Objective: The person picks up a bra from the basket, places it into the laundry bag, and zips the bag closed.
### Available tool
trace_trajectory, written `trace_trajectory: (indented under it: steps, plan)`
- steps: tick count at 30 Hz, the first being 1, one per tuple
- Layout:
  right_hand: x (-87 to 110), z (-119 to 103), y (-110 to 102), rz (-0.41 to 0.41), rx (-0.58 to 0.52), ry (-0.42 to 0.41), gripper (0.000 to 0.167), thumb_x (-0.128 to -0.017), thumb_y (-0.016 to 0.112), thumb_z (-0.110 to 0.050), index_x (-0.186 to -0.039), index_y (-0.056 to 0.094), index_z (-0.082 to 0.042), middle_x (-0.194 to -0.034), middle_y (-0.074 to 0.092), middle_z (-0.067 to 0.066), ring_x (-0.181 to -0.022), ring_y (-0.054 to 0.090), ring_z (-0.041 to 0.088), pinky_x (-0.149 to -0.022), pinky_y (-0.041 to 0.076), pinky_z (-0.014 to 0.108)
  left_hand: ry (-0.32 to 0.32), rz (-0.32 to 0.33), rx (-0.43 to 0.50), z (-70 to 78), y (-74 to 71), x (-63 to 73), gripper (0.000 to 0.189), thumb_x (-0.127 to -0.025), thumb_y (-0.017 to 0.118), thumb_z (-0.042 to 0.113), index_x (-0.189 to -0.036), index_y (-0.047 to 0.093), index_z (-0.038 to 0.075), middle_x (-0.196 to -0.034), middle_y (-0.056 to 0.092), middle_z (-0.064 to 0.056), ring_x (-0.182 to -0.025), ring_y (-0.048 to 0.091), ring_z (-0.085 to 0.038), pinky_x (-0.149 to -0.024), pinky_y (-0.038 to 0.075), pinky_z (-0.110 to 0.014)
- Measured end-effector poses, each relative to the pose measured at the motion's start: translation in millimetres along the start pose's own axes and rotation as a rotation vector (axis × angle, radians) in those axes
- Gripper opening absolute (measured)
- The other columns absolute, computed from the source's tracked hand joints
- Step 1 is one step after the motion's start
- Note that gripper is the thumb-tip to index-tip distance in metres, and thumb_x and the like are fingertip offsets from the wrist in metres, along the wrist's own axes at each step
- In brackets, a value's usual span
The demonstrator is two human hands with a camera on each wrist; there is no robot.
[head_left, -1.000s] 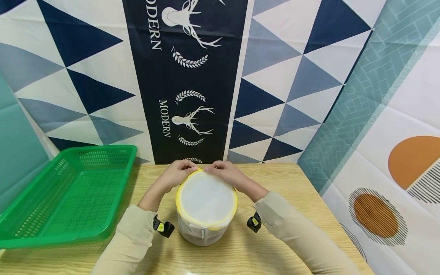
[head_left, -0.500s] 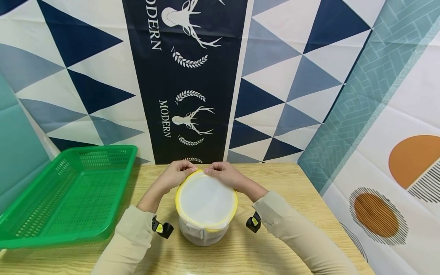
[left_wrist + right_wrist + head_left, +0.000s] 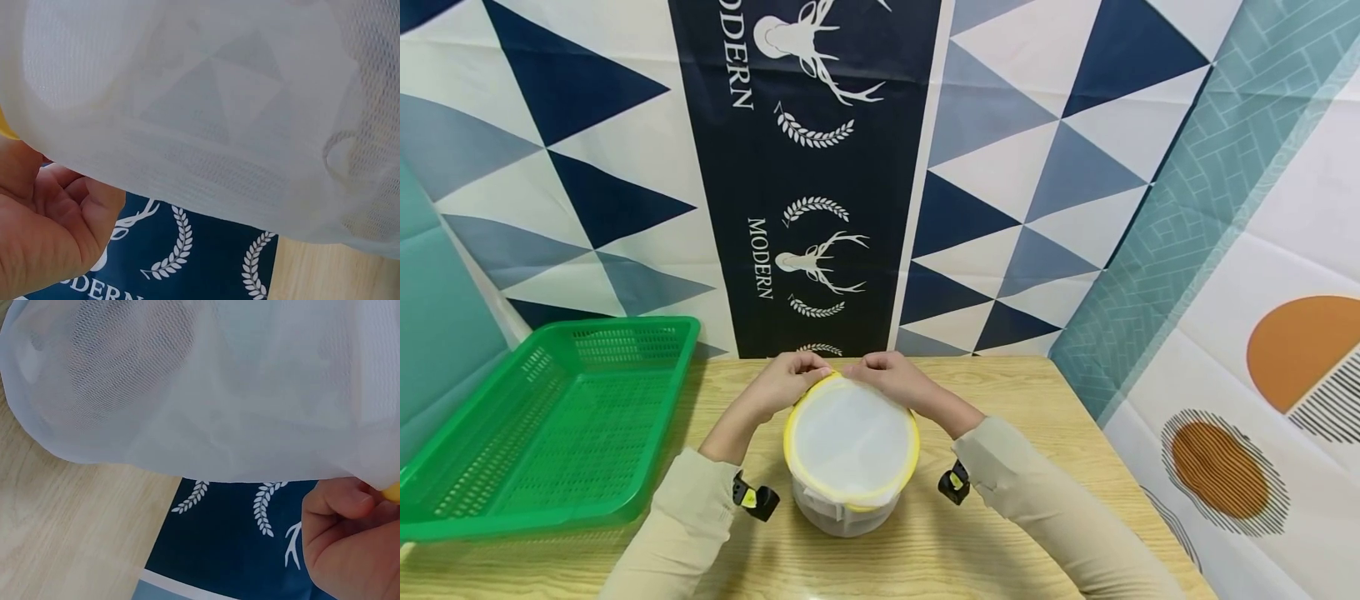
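Observation:
A white mesh laundry bag (image 3: 852, 437), round with a yellow-trimmed top edge, stands on the table between both forearms. At its far rim my left hand (image 3: 788, 382) pinches the yellow edging, fingers curled and thumb on top. Just beside it, my right hand (image 3: 891, 377) pinches the same far edge. The left wrist view shows the sheer mesh wall (image 3: 219, 112) filling most of the picture, with curled fingers at its lower left. Yellow edging (image 3: 392, 492) shows at the right thumb in the right wrist view. What lies exactly between the fingertips is hidden.
A green perforated plastic basket (image 3: 580, 425) sits on the left of the wooden table (image 3: 1000, 392). Patterned cloth walls (image 3: 805, 167) rise right behind the table's far edge and along the right side. Small black cameras (image 3: 955, 483) are strapped at both wrists.
The bag's lower front and its small tag have shifted slightly, the tag a little to the left. Both hands stay at the far rim almost unmoved.

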State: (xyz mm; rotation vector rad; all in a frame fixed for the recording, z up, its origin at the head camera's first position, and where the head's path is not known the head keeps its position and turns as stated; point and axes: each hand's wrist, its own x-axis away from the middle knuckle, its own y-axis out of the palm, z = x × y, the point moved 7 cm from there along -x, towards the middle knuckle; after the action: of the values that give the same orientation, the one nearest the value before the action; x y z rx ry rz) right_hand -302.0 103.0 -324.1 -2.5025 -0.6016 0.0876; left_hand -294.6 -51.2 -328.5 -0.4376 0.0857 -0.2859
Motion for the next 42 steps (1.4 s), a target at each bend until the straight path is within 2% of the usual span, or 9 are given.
trace_trajectory:
  steps: [2,7,13,22,33,42]
  plan:
    - [-2.0,-2.7,1.1,-0.002,0.034,-0.025,0.028,-0.091,0.059,-0.036,-0.077,0.062,-0.011,-0.071,0.054,-0.002,-0.064,0.052,0.010,-0.056,0.045,0.021,0.004,-0.011,-0.001,1.2,0.7,0.2,0.019,-0.095,0.054,0.013,-0.101,0.065,0.000,-0.085,0.060,-0.008,-0.067,0.052,-0.013,-0.060,0.047,-0.023]
    - [-6.3,-7.4,6.8,-0.043,0.079,-0.075,0.023,-0.090,0.061,-0.033,-0.092,0.069,-0.012,-0.079,0.058,-0.001,-0.071,0.052,0.011,-0.061,0.046,0.022,0.015,-0.028,-0.004,3.8,1.5,0.5,0.019,-0.094,0.054,0.013,-0.101,0.065,-0.001,-0.084,0.061,-0.009,-0.066,0.053,-0.012,-0.060,0.048,-0.023]
    - [-4.3,-8.2,9.9,-0.081,0.053,-0.059,0.026,-0.092,0.059,-0.032,-0.085,0.066,-0.008,-0.077,0.059,-0.001,-0.064,0.053,0.009,-0.056,0.047,0.022,0.023,-0.026,0.007,1.4,0.9,0.6,0.019,-0.094,0.054,0.014,-0.100,0.065,-0.001,-0.084,0.061,-0.009,-0.066,0.053,-0.012,-0.060,0.048,-0.023]
    - [-2.7,-9.2,13.5,-0.112,0.032,-0.040,0.027,-0.094,0.056,-0.032,-0.087,0.065,-0.008,-0.077,0.059,0.001,-0.059,0.056,0.009,-0.054,0.049,0.022,-0.008,-0.036,0.029,-7.9,-2.4,3.0,0.018,-0.094,0.055,0.016,-0.101,0.065,0.002,-0.081,0.060,-0.007,-0.062,0.054,-0.013,-0.058,0.049,-0.024]
    - [-0.3,-0.6,8.6,-0.071,0.025,0.004,0.028,-0.093,0.056,-0.032,-0.090,0.065,-0.006,-0.075,0.058,0.001,-0.059,0.055,0.010,-0.053,0.050,0.023,-0.018,-0.033,0.043,-12.0,-5.1,6.8,0.019,-0.096,0.052,0.015,-0.103,0.062,0.000,-0.075,0.057,-0.003,-0.056,0.049,-0.013,-0.049,0.045,-0.023]
    - [-2.3,-4.5,7.2,-0.067,0.046,-0.013,0.028,-0.092,0.058,-0.035,-0.080,0.063,-0.010,-0.074,0.058,-0.001,-0.059,0.054,0.009,-0.053,0.048,0.021,-0.023,-0.082,0.070,-9.6,-0.3,3.5,0.020,-0.097,0.050,0.015,-0.104,0.062,0.000,-0.073,0.057,-0.003,-0.056,0.051,-0.012,-0.051,0.046,-0.023]
